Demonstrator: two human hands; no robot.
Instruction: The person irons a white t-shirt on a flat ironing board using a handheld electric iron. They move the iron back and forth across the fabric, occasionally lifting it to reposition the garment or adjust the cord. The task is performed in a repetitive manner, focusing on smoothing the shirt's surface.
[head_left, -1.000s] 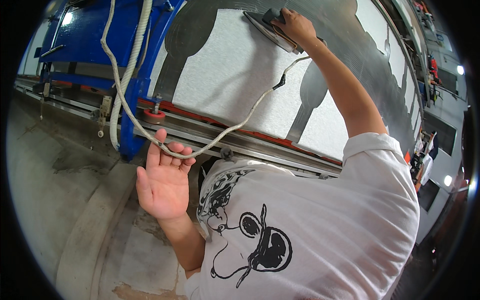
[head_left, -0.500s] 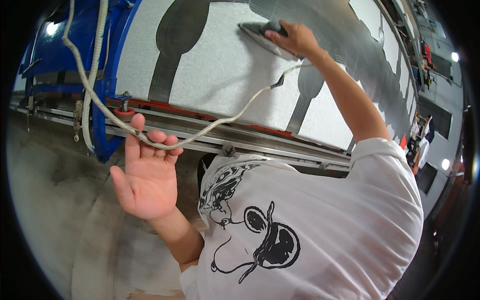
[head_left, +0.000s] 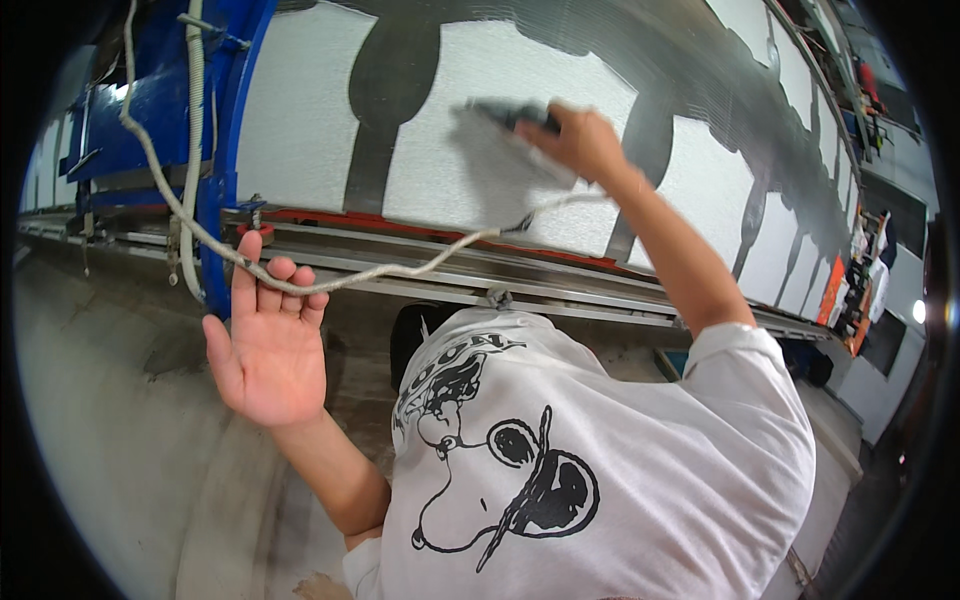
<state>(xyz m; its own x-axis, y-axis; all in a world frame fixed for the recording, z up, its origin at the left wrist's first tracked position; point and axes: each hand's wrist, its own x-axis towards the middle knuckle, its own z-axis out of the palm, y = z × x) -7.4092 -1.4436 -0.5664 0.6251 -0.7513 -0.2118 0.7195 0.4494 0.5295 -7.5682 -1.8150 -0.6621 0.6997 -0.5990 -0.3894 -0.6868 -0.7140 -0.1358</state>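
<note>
My right hand (head_left: 582,142) is closed around the dark handle of an iron (head_left: 495,112), blurred by motion. The iron is over a white textured piece (head_left: 490,75) on a dark grey, shiny work surface (head_left: 395,70). A pale cloth-covered cord (head_left: 400,270) runs from the iron's rear toward the left, with a dark wrapped patch on it. My left hand (head_left: 270,345) is palm up, thumb and fingers apart. The cord lies across its fingers without the hand being wrapped round it.
At the left stands a blue metal frame (head_left: 222,170), with a ribbed pale hose (head_left: 195,110) hanging beside it. Metal rails (head_left: 450,290) and a red strip follow the near edge of the work surface. More white pieces (head_left: 700,190) lie to the right. Shelving and clutter (head_left: 870,260) are at the far right.
The view has shifted along the work surface. The iron is now a little further left on the white piece, with my right hand still around it. My left hand still supports the cord.
</note>
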